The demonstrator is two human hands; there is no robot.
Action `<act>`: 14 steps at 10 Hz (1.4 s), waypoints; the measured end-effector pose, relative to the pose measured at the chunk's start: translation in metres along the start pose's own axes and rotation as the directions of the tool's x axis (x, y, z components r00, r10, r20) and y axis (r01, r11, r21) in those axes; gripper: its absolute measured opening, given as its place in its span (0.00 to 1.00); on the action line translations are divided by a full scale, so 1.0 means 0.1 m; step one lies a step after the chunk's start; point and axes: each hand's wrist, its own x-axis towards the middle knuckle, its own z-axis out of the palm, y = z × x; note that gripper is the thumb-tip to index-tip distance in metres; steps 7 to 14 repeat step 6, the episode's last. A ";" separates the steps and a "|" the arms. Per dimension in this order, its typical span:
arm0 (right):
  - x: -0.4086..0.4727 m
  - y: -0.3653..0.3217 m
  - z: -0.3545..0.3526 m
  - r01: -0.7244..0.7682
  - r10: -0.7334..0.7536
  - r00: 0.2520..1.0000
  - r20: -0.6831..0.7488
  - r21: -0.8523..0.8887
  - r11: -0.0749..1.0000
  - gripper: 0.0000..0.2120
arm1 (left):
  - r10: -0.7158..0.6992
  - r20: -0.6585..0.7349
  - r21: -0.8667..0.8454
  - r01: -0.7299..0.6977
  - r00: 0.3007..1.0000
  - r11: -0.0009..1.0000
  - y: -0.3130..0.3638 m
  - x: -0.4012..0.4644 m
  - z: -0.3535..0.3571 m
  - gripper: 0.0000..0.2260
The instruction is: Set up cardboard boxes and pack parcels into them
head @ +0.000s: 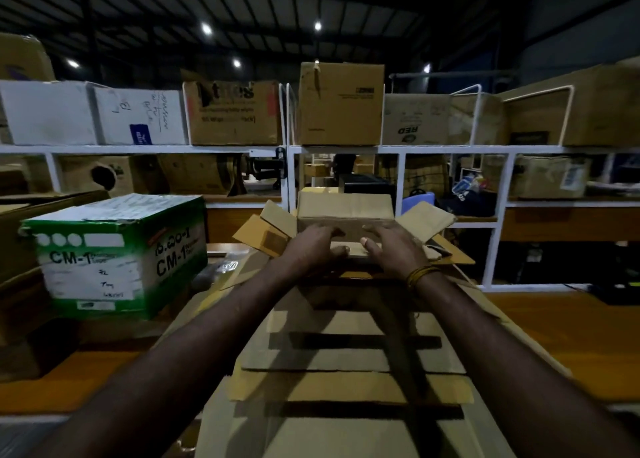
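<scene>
While the green-and-white carton [114, 253] stands well left of the open box [346, 229], the left hand [313, 248] and right hand [389, 250], fingers spread, press on its near flap [349, 250], apparently folding it inward to set it up.

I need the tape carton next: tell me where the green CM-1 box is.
The green CM-1 box sits left of both hands, on the wooden table, beside the flattened cardboard stack.
</scene>
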 end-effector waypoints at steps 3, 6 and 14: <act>-0.70 -0.13 -0.17 -0.114 0.112 0.993 -0.040 -0.059 0.992 0.22 | 0.003 -0.043 -0.024 -0.004 0.999 1.000 0.14 -0.35 -0.11 0.24; -1.22 -0.08 -0.54 -0.098 0.099 0.995 0.009 -0.099 0.990 0.23 | -0.034 -0.024 0.049 0.036 0.999 0.998 0.55 -0.71 -0.18 0.28; -1.22 -0.08 -0.54 -0.098 0.099 0.995 0.009 -0.099 0.990 0.23 | -0.034 -0.024 0.049 0.036 0.999 0.998 0.55 -0.71 -0.18 0.28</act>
